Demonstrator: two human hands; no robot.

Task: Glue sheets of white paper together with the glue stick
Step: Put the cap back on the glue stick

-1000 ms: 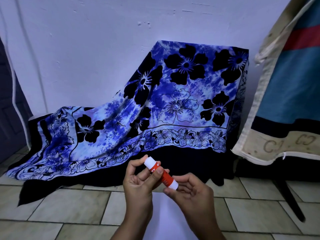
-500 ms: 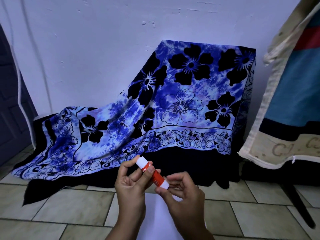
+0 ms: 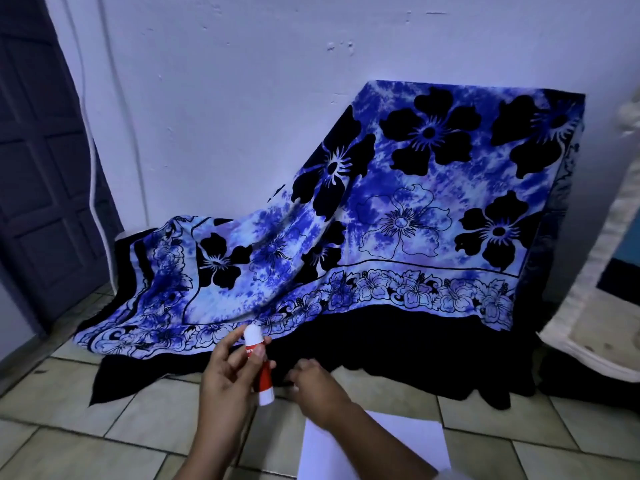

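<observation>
Two risks stand out. The glue stick (image 3: 265,375) is nearly upright, pinched only between the thumb and fingertips of the left hand (image 3: 225,379), so I judge it could slip and drop onto the floor (image 3: 86,427) or the dark hem of the cloth (image 3: 381,220) beside it. The paper (image 3: 398,441) lies loose on the tiles at the lower edge, partly under the right forearm, so a dragging arm could shift or crease it. The right hand (image 3: 317,389) hovers just beside the stick, apart from it, with its fingers curled and its back to the camera; whether it grasps anything I cannot tell. Counted: one glue stick, two hands, one cloth, and one white patch of paper, though I cannot tell whether more sheets are stacked in it.
</observation>
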